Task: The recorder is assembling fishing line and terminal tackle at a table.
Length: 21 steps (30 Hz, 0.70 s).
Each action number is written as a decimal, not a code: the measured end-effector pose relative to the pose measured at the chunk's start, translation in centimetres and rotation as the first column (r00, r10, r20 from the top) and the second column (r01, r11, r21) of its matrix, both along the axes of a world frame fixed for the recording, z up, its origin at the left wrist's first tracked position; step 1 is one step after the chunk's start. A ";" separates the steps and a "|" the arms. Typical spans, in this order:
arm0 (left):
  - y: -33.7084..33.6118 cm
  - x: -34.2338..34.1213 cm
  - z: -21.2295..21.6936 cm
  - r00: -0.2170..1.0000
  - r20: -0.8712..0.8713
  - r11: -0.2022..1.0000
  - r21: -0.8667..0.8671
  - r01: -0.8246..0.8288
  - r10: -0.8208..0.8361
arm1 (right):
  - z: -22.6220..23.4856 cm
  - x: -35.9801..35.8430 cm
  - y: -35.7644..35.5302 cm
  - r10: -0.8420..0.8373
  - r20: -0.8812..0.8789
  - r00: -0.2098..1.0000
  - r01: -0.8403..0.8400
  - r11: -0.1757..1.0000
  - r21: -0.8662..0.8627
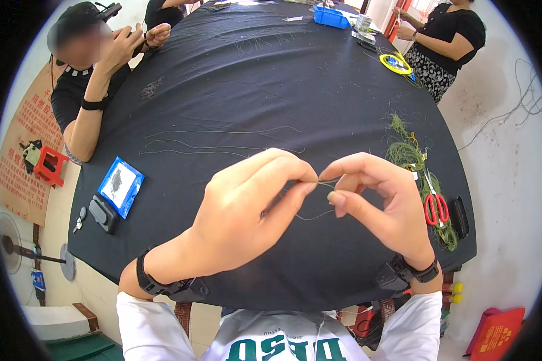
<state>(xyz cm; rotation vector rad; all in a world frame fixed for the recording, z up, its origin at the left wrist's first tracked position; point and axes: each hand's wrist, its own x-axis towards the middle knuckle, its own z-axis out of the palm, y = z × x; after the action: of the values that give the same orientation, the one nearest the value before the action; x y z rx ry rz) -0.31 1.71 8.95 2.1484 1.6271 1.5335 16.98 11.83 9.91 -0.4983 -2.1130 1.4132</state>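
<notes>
A: What is the left hand [238, 210] doing?

B: Its thumb and index finger are pressed together, and they grip a thin thread [310, 219].

A: And the right hand [398, 207]?

B: Its index fingertip is very near the left fingertips, beside the thread. The thumb stands apart from this finger. I cannot tell if the right fingers also grip the thread.

A: Where exactly is the thread?

B: It is between the two hands, above the black tablecloth [337, 265]. One part of it bends in a loose curve below the fingers.

A: Which things lie around?

B: Beyond the hands lie some loose strands [223, 131], roughly side by side. On the left is a blue packet [121, 185], and near it a dark case [103, 214]. On the right, red-handled scissors [436, 209] lie on a green bundle [448, 239].

A: Are other people there?

B: Yes, a seated co-worker [90, 114] at the left raises both hands, and a standing person [442, 39] is at the far right.
</notes>
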 end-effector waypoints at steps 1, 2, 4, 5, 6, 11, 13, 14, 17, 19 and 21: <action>0.1 -0.2 0.1 1.000 -0.020 1.000 -0.004 -0.014 0.014 | 0.0 0.2 0.2 -0.013 0.017 1.000 0.012 0.999 0.033; 0.2 -0.3 0.1 1.000 -0.020 1.000 -0.002 -0.016 0.016 | 0.0 0.2 0.3 -0.023 0.034 0.999 0.021 0.998 0.067; 0.3 -0.7 -0.2 0.999 -0.011 0.999 -0.007 -0.036 0.036 | 0.1 0.3 0.3 -0.056 0.017 0.998 0.052 0.985 0.167; 0.4 -0.7 -0.2 0.999 -0.013 0.999 -0.005 -0.037 0.037 | 0.1 0.3 0.4 -0.091 -0.005 0.996 0.089 0.961 0.262; 0.5 -0.7 -0.3 1.000 -0.001 1.000 -0.011 -0.029 0.029 | 0.0 0.3 0.4 -0.090 -0.007 0.996 0.088 0.961 0.263; 0.2 -0.6 0.3 0.997 0.082 0.995 -0.096 -0.008 0.016 | -0.2 0.1 0.4 -0.199 -0.105 0.974 0.224 0.887 0.404; 0.0 -0.8 0.7 0.994 0.104 0.974 -0.221 0.049 -0.027 | -0.2 0.1 0.5 -0.205 -0.082 0.975 0.221 0.910 0.350; -0.1 -0.8 0.5 0.995 0.101 0.975 -0.219 0.045 -0.023 | -0.2 0.0 0.4 -0.205 -0.058 0.977 0.213 0.932 0.293; -0.1 -0.9 0.0 0.935 0.351 0.938 -0.310 0.158 -0.042 | -0.4 -0.1 0.5 -0.151 -0.010 0.989 0.151 0.984 0.098; 0.1 -0.8 0.0 0.808 0.584 0.892 -0.317 0.321 -0.083 | -0.5 -0.1 0.9 -0.102 -0.016 0.995 0.102 0.995 -0.009; 0.2 -0.7 0.0 0.751 0.651 0.890 -0.274 0.364 -0.107 | -0.4 -0.1 1.0 -0.048 -0.029 0.998 0.044 0.992 -0.120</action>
<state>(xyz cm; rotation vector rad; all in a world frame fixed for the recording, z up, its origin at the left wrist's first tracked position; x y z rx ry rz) -1.05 1.90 8.93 1.3600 1.2226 1.4600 16.90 12.78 9.54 -0.5631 -1.9878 1.5177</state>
